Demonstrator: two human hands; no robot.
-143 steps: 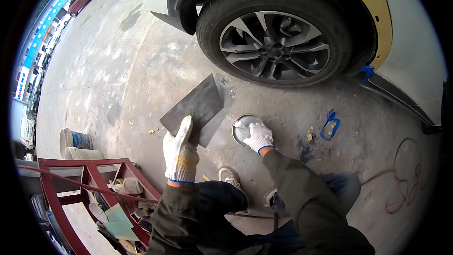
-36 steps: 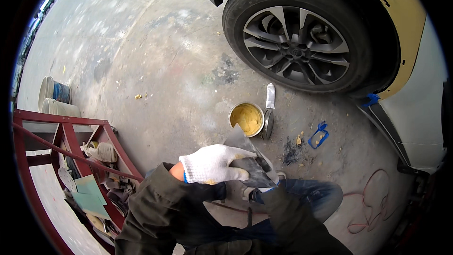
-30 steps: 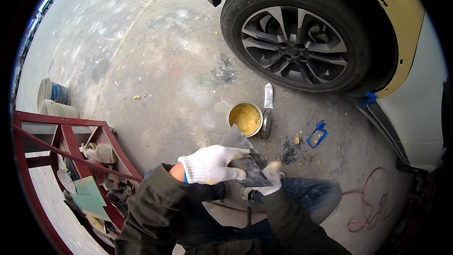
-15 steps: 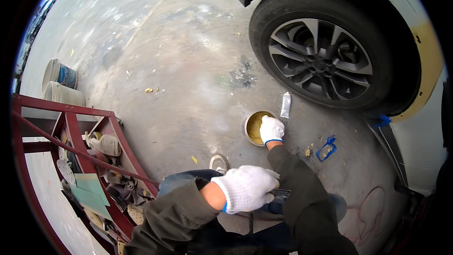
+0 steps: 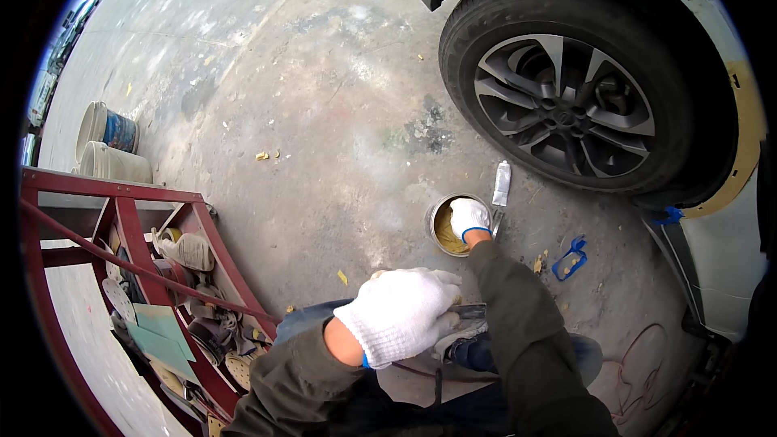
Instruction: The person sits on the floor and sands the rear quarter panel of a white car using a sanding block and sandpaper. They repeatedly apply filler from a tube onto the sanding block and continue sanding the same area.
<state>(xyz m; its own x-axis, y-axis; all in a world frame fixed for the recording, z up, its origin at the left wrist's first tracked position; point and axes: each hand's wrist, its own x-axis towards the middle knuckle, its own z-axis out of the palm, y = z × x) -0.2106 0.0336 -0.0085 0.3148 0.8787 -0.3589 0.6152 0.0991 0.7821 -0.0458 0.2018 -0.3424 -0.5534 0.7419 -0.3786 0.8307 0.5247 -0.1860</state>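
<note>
My left hand (image 5: 401, 314) wears a white knit glove and is closed on a flat grey scraper (image 5: 471, 311), whose blade juts out to the right; the glove hides the rest. Farther off, my right hand (image 5: 471, 217), gloved alike, reaches over the right rim of a round can (image 5: 431, 226) on the floor. Yellowish putty (image 5: 447, 235) coats the inside of the can. The fingers look curled, their tips partly hidden. A thin grey flat tool (image 5: 498, 222) shows right beside this hand and seems held in it. Just beyond lies a white tube (image 5: 502, 184).
A car wheel (image 5: 564, 109) stands at the far right. Blue plastic scrap (image 5: 570, 260) lies right of the can. A red metal rack (image 5: 129, 235) with sanding discs and tools is at left, with pails (image 5: 113, 163) behind it. A reddish hose (image 5: 639, 372) lies at lower right.
The grey tool beside my right hand has come into view. My left hand has shifted slightly left, showing more of the scraper. The whole view has shifted a little.
</note>
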